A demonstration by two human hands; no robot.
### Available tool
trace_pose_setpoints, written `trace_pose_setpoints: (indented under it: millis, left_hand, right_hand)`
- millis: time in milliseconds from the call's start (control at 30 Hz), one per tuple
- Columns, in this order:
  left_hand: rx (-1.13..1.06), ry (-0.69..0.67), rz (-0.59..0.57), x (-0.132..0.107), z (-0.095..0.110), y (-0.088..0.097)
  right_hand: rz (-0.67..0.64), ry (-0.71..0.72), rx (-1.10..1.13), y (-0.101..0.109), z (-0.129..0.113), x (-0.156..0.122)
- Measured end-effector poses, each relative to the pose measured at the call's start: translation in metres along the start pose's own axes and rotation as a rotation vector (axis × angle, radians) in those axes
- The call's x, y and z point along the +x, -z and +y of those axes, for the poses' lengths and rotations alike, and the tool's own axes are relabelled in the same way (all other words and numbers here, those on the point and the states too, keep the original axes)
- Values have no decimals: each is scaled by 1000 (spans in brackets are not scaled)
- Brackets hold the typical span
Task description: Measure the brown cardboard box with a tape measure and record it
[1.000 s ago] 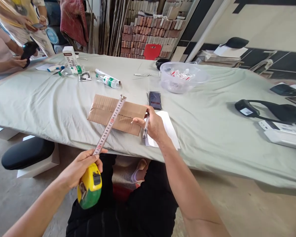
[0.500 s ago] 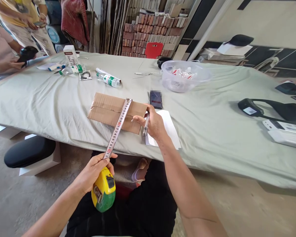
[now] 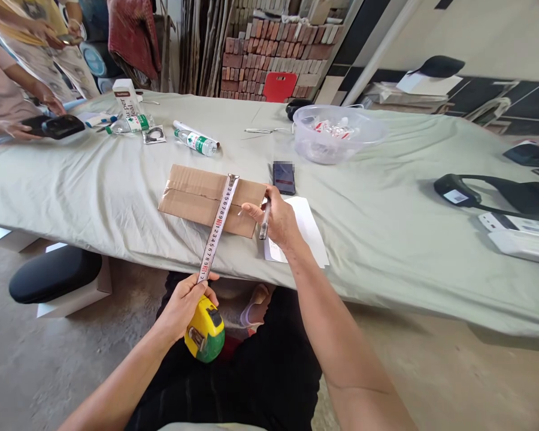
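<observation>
My left hand [image 3: 184, 305] is closed on a yellow and green tape measure [image 3: 206, 330], just off the table's near edge. Its pulled-out blade [image 3: 214, 234] slants up across a flat brown cardboard box [image 3: 191, 193], the metal end hook lying near the box's far edge. At the box's right end my right hand [image 3: 282, 222] grips it, thumb over the top and the other fingers mostly hidden behind. A clear pen [image 3: 265, 222] is also tucked in that hand. White paper [image 3: 303, 224] lies partly under my right wrist, and a phone [image 3: 284, 178] rests just beyond.
On the cloth-covered table [image 3: 386, 239] are a clear plastic basin [image 3: 326, 149], a water bottle [image 3: 195, 142], a white carton [image 3: 124, 99] and a black headset [image 3: 458, 191]. At the left, a person's hands hold a black device [image 3: 63, 127]. A black-topped box [image 3: 56, 274] stands below.
My left hand has shifted right and slightly up with the tape measure, so the blade stands a little steeper. The person at left has lowered the black device toward the table.
</observation>
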State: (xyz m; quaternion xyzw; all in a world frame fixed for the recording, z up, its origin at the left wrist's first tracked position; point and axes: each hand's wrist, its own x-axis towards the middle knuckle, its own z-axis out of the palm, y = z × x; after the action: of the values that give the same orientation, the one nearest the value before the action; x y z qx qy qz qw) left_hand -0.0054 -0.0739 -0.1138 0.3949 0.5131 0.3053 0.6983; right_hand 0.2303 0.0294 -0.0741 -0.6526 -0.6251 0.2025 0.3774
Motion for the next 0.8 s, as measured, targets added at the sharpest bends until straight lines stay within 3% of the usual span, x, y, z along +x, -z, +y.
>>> trace_pose_setpoints:
  millis: [800]
  left_hand:
    - [1,2,-32,-3,1,1]
  right_hand:
    - [-3,10,14,-1,2,-1]
